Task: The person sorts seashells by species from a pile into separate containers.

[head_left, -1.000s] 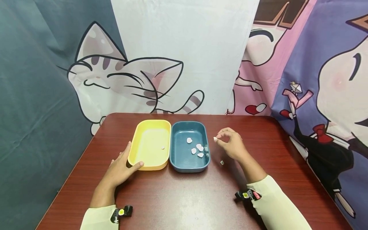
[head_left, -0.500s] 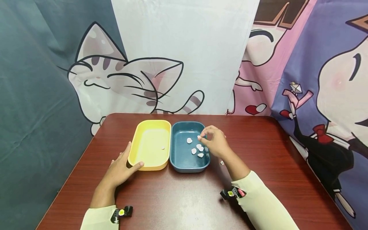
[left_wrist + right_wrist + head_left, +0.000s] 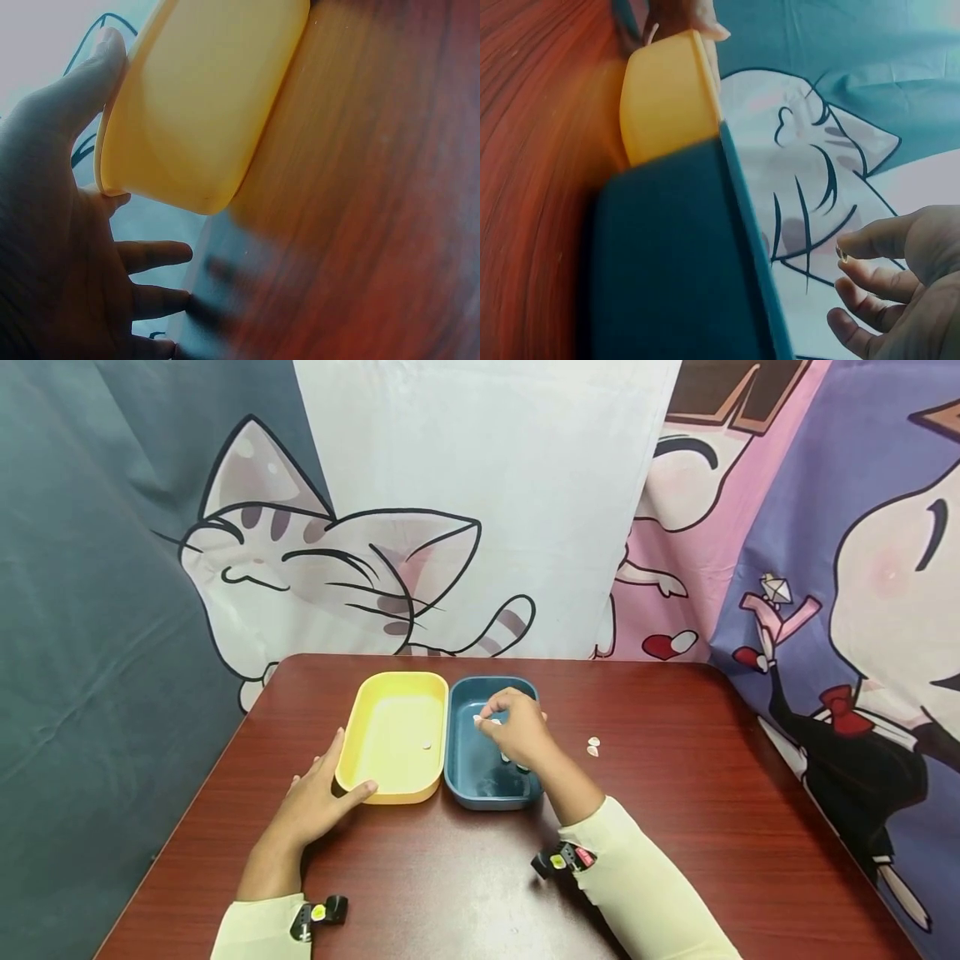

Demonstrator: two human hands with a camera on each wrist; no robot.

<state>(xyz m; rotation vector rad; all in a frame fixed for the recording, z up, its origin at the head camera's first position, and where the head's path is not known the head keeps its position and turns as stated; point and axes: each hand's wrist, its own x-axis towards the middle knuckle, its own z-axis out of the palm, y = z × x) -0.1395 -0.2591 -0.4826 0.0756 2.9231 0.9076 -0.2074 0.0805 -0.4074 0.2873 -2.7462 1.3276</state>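
Observation:
In the head view my right hand (image 3: 516, 727) is above the blue tray (image 3: 465, 777). Its thumb and index finger pinch a small white shell-like piece (image 3: 477, 718); in the right wrist view the piece (image 3: 842, 255) shows as a thin edge between the fingertips. Several similar white pieces lie in the blue tray, partly hidden under the hand. My left hand (image 3: 311, 802) rests at the near left corner of the yellow tray (image 3: 352, 727), thumb on the rim and the other fingers extended along the side. One small white piece (image 3: 427, 746) lies in the yellow tray.
The trays stand side by side on a reddish-brown wooden table (image 3: 675, 760). Two white pieces (image 3: 593, 742) lie on the table right of the blue tray. Cartoon-printed cloth (image 3: 480, 460) hangs behind and beside the table.
My right hand has moved left with the pinched piece, from beside the blue tray to over it. Two pieces on the table have come into view. The left hand stays put.

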